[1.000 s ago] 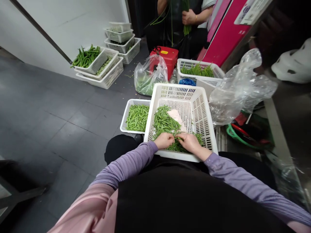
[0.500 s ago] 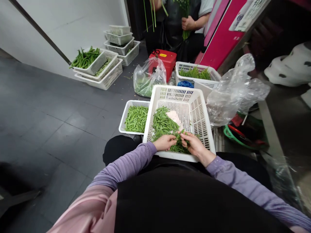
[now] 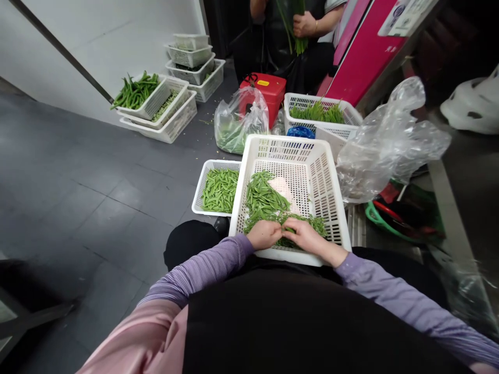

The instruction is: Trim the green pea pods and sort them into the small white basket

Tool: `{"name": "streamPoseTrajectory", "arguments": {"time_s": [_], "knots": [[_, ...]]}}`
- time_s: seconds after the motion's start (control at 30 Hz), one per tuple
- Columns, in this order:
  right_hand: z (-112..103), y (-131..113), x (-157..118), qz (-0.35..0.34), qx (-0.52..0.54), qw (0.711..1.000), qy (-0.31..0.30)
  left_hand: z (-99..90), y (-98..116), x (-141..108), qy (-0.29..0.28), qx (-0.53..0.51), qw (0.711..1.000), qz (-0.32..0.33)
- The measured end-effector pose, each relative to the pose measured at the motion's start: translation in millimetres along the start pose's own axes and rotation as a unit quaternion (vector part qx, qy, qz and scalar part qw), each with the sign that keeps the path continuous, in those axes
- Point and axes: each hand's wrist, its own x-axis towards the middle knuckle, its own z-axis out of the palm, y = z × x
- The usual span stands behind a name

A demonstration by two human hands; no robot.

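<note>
Head view, left hand (image 3: 265, 235): curled inward at the basket's (image 3: 325, 192) near edge; grip unclear.
Right hand (image 3: 306, 236): pinching a pod (image 3: 289, 229).
Pods (image 3: 265, 196): heaped toward the basket's left edge.
Tray (image 3: 210, 212): beside that edge, filled with pods.

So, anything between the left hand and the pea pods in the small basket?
Yes: the left wall of the large white basket. The left hand is over that basket; the pea pods lie beyond, in the small white basket.
</note>
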Motion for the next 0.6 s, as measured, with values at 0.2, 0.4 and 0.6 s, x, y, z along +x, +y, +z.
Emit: {"name": "streamPoseTrajectory", "arguments": {"time_s": [0.2, 0.4, 0.6], "knots": [[-19.3, 34.9, 27.3, 0.267, 0.298, 0.903, 0.156, 12.9, -15.0, 6.3, 0.006, -0.021, 0.997, -0.070], [-44.6, 85.2, 90.0, 0.325, 0.074, 0.924, 0.187, 25.3, -19.8, 7.3, -0.119, 0.060, 0.991, -0.008], [-26.5, 107.4, 112.6, 0.295, -0.205, 0.928, 0.099, 20.6, -19.2, 6.6, -0.155, 0.071, 0.984, -0.042]]}}
